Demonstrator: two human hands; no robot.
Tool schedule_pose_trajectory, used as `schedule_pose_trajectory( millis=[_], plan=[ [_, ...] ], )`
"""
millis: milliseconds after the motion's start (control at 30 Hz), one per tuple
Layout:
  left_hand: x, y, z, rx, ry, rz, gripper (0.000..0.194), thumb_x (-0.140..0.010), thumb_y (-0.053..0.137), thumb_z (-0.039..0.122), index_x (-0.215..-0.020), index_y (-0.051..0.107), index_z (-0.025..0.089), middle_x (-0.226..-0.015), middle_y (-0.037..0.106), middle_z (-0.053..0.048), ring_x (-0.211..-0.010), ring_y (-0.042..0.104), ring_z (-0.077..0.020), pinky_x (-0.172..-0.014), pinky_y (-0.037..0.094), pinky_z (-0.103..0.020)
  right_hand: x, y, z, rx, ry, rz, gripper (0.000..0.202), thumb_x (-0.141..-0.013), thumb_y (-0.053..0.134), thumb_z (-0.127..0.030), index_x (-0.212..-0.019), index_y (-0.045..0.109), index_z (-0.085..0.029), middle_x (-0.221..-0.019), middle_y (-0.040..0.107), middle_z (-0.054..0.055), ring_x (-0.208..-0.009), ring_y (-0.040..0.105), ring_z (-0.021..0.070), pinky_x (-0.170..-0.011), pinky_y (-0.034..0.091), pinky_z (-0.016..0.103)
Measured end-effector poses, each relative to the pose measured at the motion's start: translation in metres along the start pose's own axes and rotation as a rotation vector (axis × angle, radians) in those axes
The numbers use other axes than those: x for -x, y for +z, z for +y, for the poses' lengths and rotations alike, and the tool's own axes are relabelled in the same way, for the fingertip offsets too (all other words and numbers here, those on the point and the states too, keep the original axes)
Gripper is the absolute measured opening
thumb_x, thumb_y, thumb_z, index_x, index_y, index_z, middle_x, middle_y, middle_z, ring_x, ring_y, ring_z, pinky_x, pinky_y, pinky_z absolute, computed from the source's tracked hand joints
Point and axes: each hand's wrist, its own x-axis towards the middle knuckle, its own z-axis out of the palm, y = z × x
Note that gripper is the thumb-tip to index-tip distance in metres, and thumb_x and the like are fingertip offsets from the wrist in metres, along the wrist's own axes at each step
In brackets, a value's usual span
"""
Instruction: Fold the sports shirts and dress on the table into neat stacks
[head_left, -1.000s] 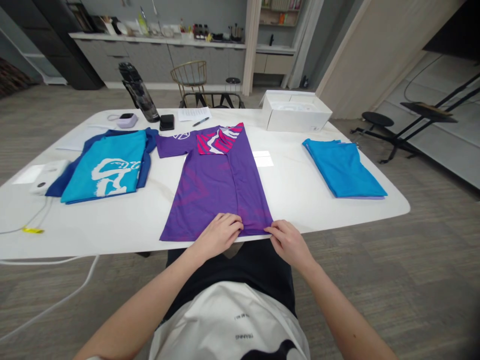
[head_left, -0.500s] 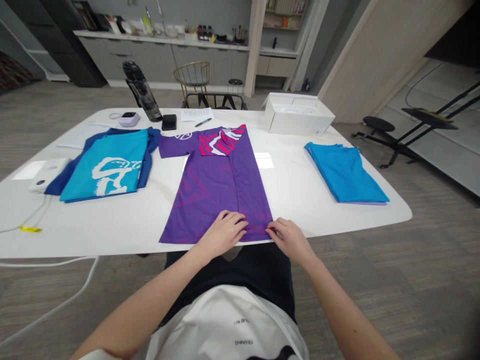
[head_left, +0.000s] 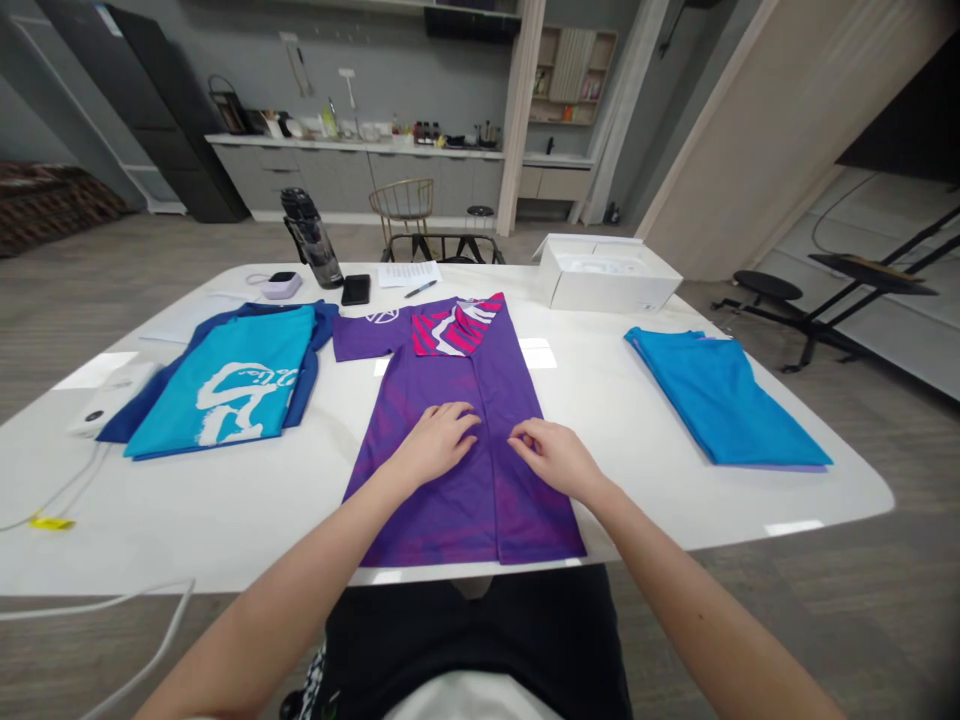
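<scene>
A purple short-sleeved shirt (head_left: 442, 500) lies flat in front of me, its right side folded inward over the body. A pink-and-white patterned sleeve (head_left: 450, 328) rests across its upper part, and the other sleeve points left. My left hand (head_left: 439, 440) is over the middle of the shirt, fingers stretched out and holding nothing. Just right of the fold edge, my right hand (head_left: 551, 455) is above the folded part. Its fingers curl toward the thumb, with no cloth visible between them.
Folded turquoise and dark-blue shirts (head_left: 247, 385) lie left, and a folded blue garment (head_left: 731, 400) lies right. Along the table's far side are a dark bottle (head_left: 311, 240), a black wallet-like item (head_left: 356, 290), a pen (head_left: 421, 289), paper (head_left: 409, 274) and a white box (head_left: 607, 275).
Both hands have moved from the shirt's bottom hem up toward its middle. The right hand has left the lower right corner. My view has tilted upward.
</scene>
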Motion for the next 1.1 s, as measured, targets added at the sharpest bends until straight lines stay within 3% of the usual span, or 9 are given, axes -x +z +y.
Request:
schedule_pose_trajectory(
  millis=[133,300,467,600,700,800,967,1100],
  plan=[
    [-0.023,0.010,-0.047,-0.082,-0.117,0.026,0.040,-0.099,0.052,0.039,-0.136,0.058,0.023,-0.148,0.052,-0.013,-0.137,0.048,-0.0279,-0.113,0.037,-0.049,-0.065,0.019,0.018,-0.002,-0.055,-0.016,0.013,-0.099,0.057,-0.030,-0.098,0.069,-0.023,-0.087,0.066,0.001,-0.082,0.061,0.0160,-0.076,0.046,0.027],
    [-0.031,0.029,-0.091,-0.129,-0.252,0.043,0.056,-0.102,0.039,0.051,-0.150,0.046,0.023,-0.159,0.040,-0.013,-0.149,0.032,-0.0314,-0.120,0.022,-0.058,-0.141,0.048,0.054,0.065,-0.051,0.105,0.017,-0.098,0.057,-0.030,-0.105,0.069,-0.020,-0.107,0.065,0.007,-0.104,0.059,0.0202,-0.097,0.045,0.034],
    [-0.024,0.040,-0.095,-0.105,-0.249,0.069,0.057,-0.103,0.034,0.054,-0.153,0.042,0.028,-0.160,0.039,-0.009,-0.150,0.030,-0.0301,-0.122,0.019,-0.058,-0.193,0.070,0.083,0.165,0.041,0.133,0.031,-0.101,0.051,-0.038,-0.119,0.068,-0.020,-0.108,0.063,0.010,-0.100,0.059,0.0231,-0.093,0.047,0.037],
    [-0.025,0.035,-0.090,-0.104,-0.247,0.103,0.056,-0.102,0.037,0.055,-0.150,0.046,0.028,-0.157,0.044,-0.010,-0.147,0.035,-0.0306,-0.120,0.023,-0.057,-0.207,0.079,0.089,0.279,0.030,0.155,0.042,-0.100,0.050,-0.049,-0.128,0.066,-0.022,-0.107,0.062,0.012,-0.095,0.057,0.0256,-0.086,0.046,0.038],
    [-0.039,0.023,-0.102,-0.080,-0.236,0.122,0.048,-0.102,0.040,0.054,-0.139,0.055,0.028,-0.145,0.055,-0.009,-0.133,0.049,-0.0292,-0.112,0.032,-0.054,-0.208,0.081,0.091,0.316,0.007,0.165,0.044,-0.099,0.051,-0.051,-0.129,0.066,-0.024,-0.104,0.061,0.011,-0.089,0.056,0.0250,-0.081,0.046,0.038],
    [-0.064,0.005,-0.142,-0.094,-0.377,0.183,0.036,-0.104,0.037,0.039,-0.123,0.064,0.024,-0.127,0.063,-0.010,-0.114,0.058,-0.0274,-0.101,0.040,-0.050,-0.208,0.082,0.093,0.333,-0.007,0.160,0.044,-0.099,0.050,-0.052,-0.130,0.065,-0.024,-0.103,0.061,0.011,-0.087,0.056,0.0242,-0.078,0.044,0.036],
    [-0.098,-0.025,-0.237,-0.324,-0.726,0.221,0.040,-0.095,0.037,0.013,-0.127,0.060,0.015,-0.126,0.061,-0.021,-0.120,0.051,-0.0363,-0.097,0.035,-0.053,-0.210,0.083,0.094,0.339,-0.006,0.159,0.044,-0.100,0.049,-0.052,-0.130,0.064,-0.024,-0.102,0.060,0.011,-0.087,0.056,0.0248,-0.077,0.043,0.037],
    [-0.102,-0.043,-0.288,-0.464,-0.770,0.142,0.044,-0.093,0.035,0.011,-0.130,0.058,0.011,-0.129,0.061,-0.024,-0.125,0.047,-0.0368,-0.103,0.025,-0.054,-0.208,0.084,0.094,0.330,-0.023,0.186,0.043,-0.099,0.050,-0.051,-0.128,0.066,-0.023,-0.099,0.059,0.010,-0.084,0.055,0.0237,-0.075,0.043,0.035]
  ],
)
